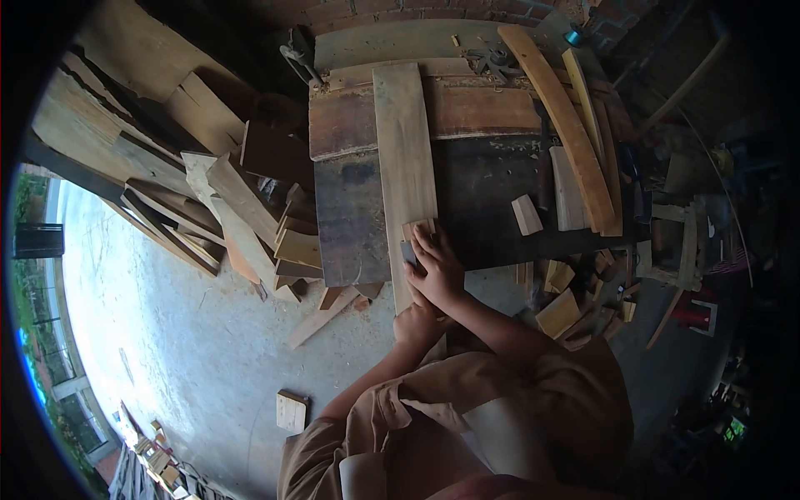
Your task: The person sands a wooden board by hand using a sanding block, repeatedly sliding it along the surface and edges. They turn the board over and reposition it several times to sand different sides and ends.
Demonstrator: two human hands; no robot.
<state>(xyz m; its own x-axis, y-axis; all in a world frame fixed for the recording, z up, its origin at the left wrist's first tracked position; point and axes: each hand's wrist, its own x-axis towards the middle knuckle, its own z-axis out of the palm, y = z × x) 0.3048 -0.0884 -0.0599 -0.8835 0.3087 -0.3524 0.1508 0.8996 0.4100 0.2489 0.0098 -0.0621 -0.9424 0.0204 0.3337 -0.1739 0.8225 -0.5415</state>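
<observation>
A long pale wooden board (406, 142) lies lengthwise across the workbench (354, 221), its near end sticking out past the front edge towards me. My right hand (437, 271) is closed over a small wooden block (410, 229) on top of the board, near the bench's front edge. Something dark grey (408, 252) shows between thumb and fingers; I cannot make out what it is. Just below, my left hand (418, 325) is closed around the board's near end, close to my right wrist.
A curved wooden piece (562, 125), a small block (526, 215) and a clamp-like metal tool (497, 62) lie on the bench. Planks and offcuts (242, 196) are stacked on the left. More scraps (558, 312) lie on the floor at right; one block (292, 412) lies at left.
</observation>
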